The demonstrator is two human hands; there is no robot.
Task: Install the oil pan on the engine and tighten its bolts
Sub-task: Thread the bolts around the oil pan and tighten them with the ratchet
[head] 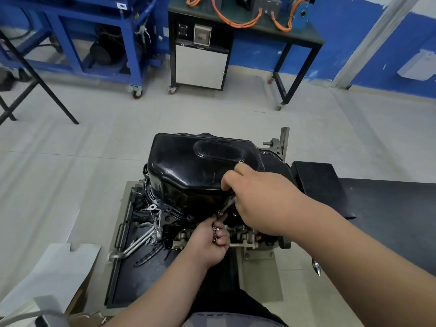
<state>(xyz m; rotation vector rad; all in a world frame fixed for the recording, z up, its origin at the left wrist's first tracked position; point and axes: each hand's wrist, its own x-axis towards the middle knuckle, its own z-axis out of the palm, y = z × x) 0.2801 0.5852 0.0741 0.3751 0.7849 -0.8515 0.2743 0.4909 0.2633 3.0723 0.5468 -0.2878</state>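
Blue cart (pixel 94 31) at 11 o'clock, table (pixel 304 40) with orange cables at 1, black bench (pixel 377 197) at 3, tray (pixel 132 267) with wrenches (pixel 139 241) at 7. Oil pan (pixel 188 166) sits centre on engine (pixel 238 234), sump face up, long axis roughly 9–3, deep end toward 9. Right hand (pixel 257 197) covers pan's 4 o'clock corner, fingers curled round slim tool (pixel 227 205), whose tip points to 7 at the flange. Left hand (pixel 210 244), at 6, is closed round loose bolts (pixel 215 231).
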